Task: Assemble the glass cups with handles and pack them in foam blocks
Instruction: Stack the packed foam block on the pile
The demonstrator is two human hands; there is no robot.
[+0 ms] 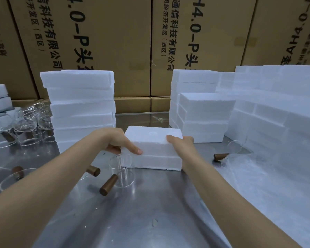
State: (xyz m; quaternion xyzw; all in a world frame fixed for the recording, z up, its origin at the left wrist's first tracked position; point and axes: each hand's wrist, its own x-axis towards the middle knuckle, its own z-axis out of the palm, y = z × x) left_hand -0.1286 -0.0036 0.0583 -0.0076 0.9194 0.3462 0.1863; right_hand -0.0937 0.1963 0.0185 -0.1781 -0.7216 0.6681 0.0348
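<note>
While the closed foam block (156,151) on the worktop (150,203) is held at both ends by the left hand (118,140) and right hand (182,145), packing seems done, so stacking is likely needed next.

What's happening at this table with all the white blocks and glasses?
A person is packing glass cups into foam. Both hands grip a closed foam block on the metal table: the left hand holds its left end, the right hand its right end. A glass cup with a wooden handle stands just in front, unpacked. Stacks of foam blocks rise behind, and more cups wait at far left.
</note>
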